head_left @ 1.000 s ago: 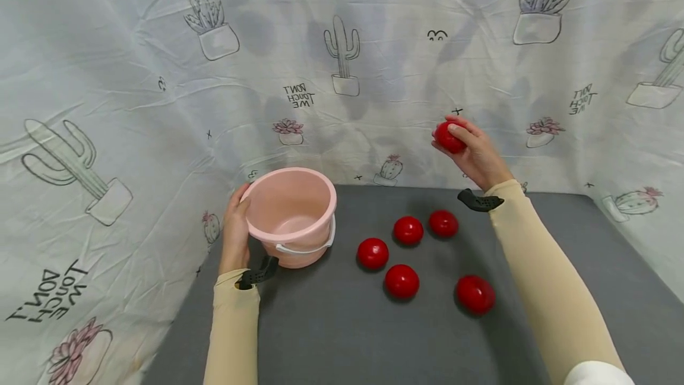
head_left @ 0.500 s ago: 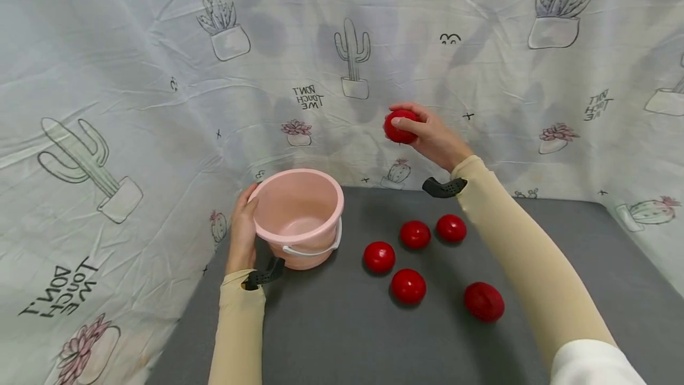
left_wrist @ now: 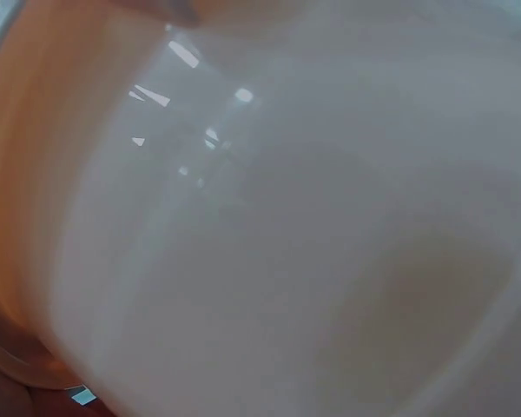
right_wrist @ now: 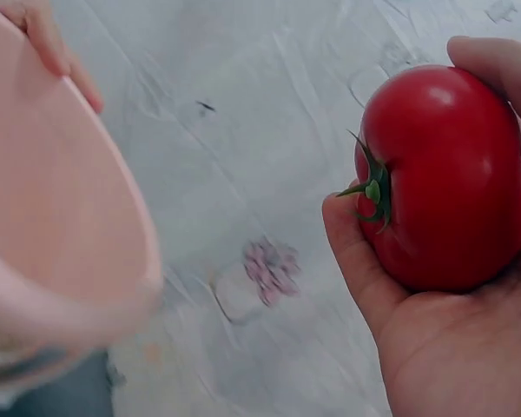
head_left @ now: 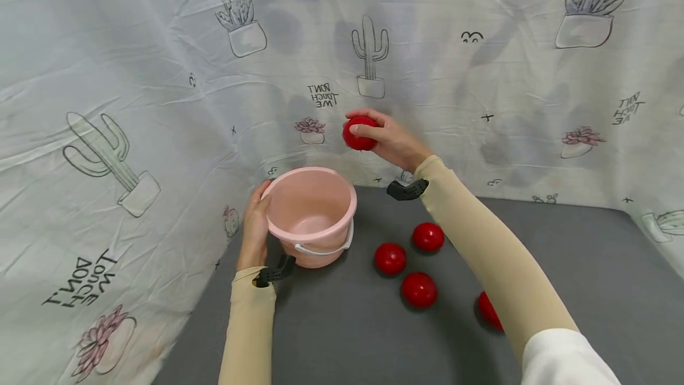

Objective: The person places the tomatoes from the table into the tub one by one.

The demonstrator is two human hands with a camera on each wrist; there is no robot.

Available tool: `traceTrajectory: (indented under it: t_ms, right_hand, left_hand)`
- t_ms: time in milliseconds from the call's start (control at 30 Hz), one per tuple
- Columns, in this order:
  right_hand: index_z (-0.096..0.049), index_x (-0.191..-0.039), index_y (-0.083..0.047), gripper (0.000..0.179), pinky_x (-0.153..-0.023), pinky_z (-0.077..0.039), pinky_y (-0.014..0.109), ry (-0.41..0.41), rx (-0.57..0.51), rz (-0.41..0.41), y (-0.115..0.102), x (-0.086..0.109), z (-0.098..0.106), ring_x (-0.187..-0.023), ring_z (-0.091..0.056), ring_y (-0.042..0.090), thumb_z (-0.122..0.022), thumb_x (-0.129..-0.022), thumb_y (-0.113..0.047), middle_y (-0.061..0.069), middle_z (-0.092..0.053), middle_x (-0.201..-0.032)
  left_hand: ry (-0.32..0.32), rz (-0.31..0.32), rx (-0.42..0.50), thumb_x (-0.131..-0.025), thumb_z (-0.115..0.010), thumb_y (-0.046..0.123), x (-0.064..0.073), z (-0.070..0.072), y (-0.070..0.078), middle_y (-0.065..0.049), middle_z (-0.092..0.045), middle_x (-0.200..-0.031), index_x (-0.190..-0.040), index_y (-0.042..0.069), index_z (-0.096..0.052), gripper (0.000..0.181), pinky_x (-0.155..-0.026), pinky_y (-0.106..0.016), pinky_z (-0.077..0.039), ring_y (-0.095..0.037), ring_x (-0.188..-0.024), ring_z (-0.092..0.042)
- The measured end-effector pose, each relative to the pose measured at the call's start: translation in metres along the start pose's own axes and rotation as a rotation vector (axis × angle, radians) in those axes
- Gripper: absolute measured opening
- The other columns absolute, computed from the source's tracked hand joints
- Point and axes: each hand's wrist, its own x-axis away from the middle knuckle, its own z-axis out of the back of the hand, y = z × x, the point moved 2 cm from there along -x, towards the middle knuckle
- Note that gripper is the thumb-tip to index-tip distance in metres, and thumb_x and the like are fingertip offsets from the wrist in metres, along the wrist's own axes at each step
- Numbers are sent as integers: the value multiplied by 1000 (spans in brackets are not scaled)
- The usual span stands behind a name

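A pink bucket [head_left: 312, 236] with a white handle stands on the grey table, and I see into its bare inside in the head view. My left hand [head_left: 254, 227] grips its left side at the rim; the left wrist view is filled by the blurred bucket wall [left_wrist: 243, 261]. Up and to the right of the bucket, my right hand [head_left: 392, 141] holds a red tomato [right_wrist: 451, 178] in the air. Its green calyx [right_wrist: 375, 191] shows in the right wrist view, where the bucket's rim [right_wrist: 143, 226] lies off to the left.
Several more tomatoes lie on the table [head_left: 342, 337] right of the bucket, among them a near one [head_left: 419, 290] and one [head_left: 488, 312] partly hidden by the right sleeve [head_left: 497, 254]. A white curtain [head_left: 427, 64] with cactus drawings hangs behind and at the left.
My right hand has carried the tomato leftward, from above the table's right half to near the bucket. The left hand keeps its hold. The head view has turned slightly left.
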Motion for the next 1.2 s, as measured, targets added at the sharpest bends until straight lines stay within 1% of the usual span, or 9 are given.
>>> traceTrajectory:
  t_ms: [267,533,633,733,833,933,1000,1067,1200]
  right_hand:
    - [-54,-134,-7,37,-89,-57,30,-93,-88,-23,24,-26,-38,-124,-50,28,-57,-97,-7,8,-50,-138]
    - [-55,-137,-9,39,-87,-58,29,-116,-122,-71,53,-40,-63,-119,-54,26,-57,-98,-10,7,-52,-137]
    - [-57,-133,-13,36,-97,-56,37,-112,-139,-88,64,-43,-68,-116,-56,25,-58,-97,-13,7,-55,-133]
    - [-60,-128,-18,32,-108,-49,46,-115,-153,-119,74,-46,-71,-114,-58,24,-59,-97,-16,5,-59,-127]
    - [-61,-126,-20,30,-107,-49,45,-118,-149,-145,82,-47,-71,-113,-58,22,-59,-97,-16,2,-61,-123]
    - [-60,-128,-16,32,-95,-55,34,-129,-101,-142,86,-50,-71,-111,-58,21,-60,-96,-15,3,-61,-121]
    - [-59,-131,-14,36,-89,-56,29,-150,-26,-136,86,-51,-72,-111,-59,23,-62,-95,-16,5,-61,-122]
    - [-58,-134,-14,40,-88,-56,29,-176,81,-143,86,-51,-73,-111,-59,24,-65,-94,-19,6,-61,-125]
    - [-58,-136,-18,47,-94,-55,33,-241,287,-177,87,-50,-73,-118,-58,26,-71,-92,-27,6,-61,-131]
  left_hand:
    - [28,24,-11,-108,-39,29,-1,1,-1,1,-37,-162,-156,26,-40,48,-124,-48,-25,-21,-148,-35]
    - [31,29,-1,-107,-39,30,0,-2,2,1,-39,-160,-155,26,-41,48,-125,-50,-24,-21,-147,-36]
    - [28,30,1,-107,-38,30,1,-1,2,1,-40,-160,-155,26,-41,48,-125,-49,-24,-20,-148,-36]
    - [32,30,6,-107,-38,30,1,-1,1,1,-40,-160,-154,26,-41,47,-124,-48,-25,-20,-147,-36]
    - [31,36,8,-107,-38,31,1,-1,0,0,-40,-159,-155,26,-41,48,-124,-49,-27,-22,-145,-38]
    - [29,36,14,-107,-38,31,1,-2,0,0,-41,-159,-155,26,-41,48,-124,-50,-27,-22,-145,-38]
    - [33,31,16,-107,-38,31,2,-2,1,1,-41,-159,-154,26,-41,48,-124,-50,-27,-22,-144,-39]
    - [40,27,17,-107,-39,32,2,-2,1,1,-41,-158,-154,27,-41,47,-124,-51,-27,-22,-143,-39]
    - [47,30,10,-106,-40,34,3,-3,0,2,-41,-158,-153,29,-42,47,-123,-54,-27,-23,-142,-40]
